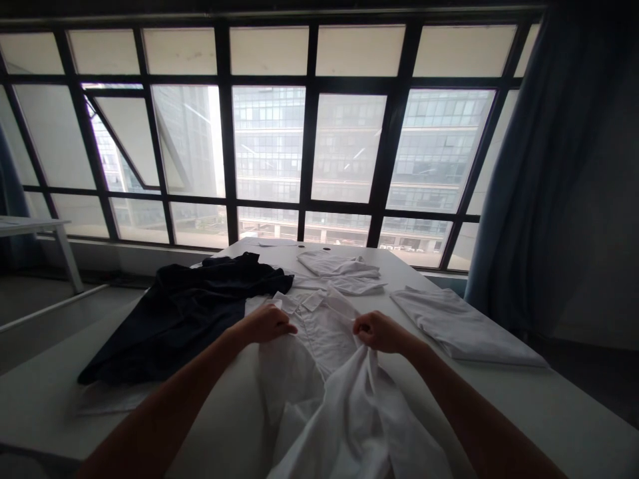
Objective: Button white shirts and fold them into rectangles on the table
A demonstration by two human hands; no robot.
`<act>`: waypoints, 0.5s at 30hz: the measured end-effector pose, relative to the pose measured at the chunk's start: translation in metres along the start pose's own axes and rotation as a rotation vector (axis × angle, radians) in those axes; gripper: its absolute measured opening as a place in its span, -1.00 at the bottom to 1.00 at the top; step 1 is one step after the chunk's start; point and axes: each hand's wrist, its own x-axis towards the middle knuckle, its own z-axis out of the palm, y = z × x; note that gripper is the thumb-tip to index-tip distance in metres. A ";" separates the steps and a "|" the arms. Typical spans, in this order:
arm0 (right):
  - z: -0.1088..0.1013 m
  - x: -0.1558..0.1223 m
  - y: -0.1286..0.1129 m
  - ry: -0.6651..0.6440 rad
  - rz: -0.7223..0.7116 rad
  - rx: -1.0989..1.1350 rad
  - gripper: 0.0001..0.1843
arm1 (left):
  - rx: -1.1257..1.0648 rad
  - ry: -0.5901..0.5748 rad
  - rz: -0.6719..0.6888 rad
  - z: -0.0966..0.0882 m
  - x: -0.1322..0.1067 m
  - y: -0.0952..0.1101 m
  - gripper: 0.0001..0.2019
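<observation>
White shirt [319,392] — left hand [266,324], right hand [379,332] pinching front edges; folded shirt [462,326] right, dark garment [184,319] left.

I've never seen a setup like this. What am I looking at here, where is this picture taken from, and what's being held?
There is no machine here: these are a person's own two bare arms, seen from a single camera worn on their head, looking forward and down. The left hand and the right hand each pinch the front of a white collared shirt spread on a long white table. Also on the table are a rumpled dark navy garment, a folded white garment beyond the shirt, and another folded white garment to the right. Behind is a large black-framed window.
</observation>
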 end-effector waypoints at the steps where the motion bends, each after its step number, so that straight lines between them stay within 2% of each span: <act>1: -0.007 -0.002 0.011 0.026 0.047 -0.037 -0.73 | 0.002 0.018 -0.062 -0.008 -0.004 -0.010 -0.47; 4: -0.024 -0.011 0.036 0.010 0.153 -0.103 -0.73 | 0.000 0.023 -0.198 -0.028 -0.017 -0.031 -0.58; 6: -0.027 -0.016 0.037 0.003 0.144 -0.075 -0.72 | -0.001 0.005 -0.206 -0.030 -0.020 -0.033 -0.69; 9: -0.021 -0.019 0.012 -0.032 0.006 0.078 -0.74 | -0.020 -0.002 -0.144 -0.015 -0.013 -0.011 -0.77; 11: -0.013 -0.019 -0.014 -0.154 -0.087 0.181 -0.64 | -0.037 -0.019 -0.069 0.003 -0.004 0.011 -0.76; 13: -0.006 -0.018 -0.036 -0.309 -0.135 0.226 -0.47 | -0.066 -0.120 0.036 0.019 0.002 0.033 -0.81; 15: -0.006 -0.016 -0.046 -0.407 -0.161 0.246 -0.47 | -0.103 -0.240 0.138 0.025 0.006 0.048 -0.90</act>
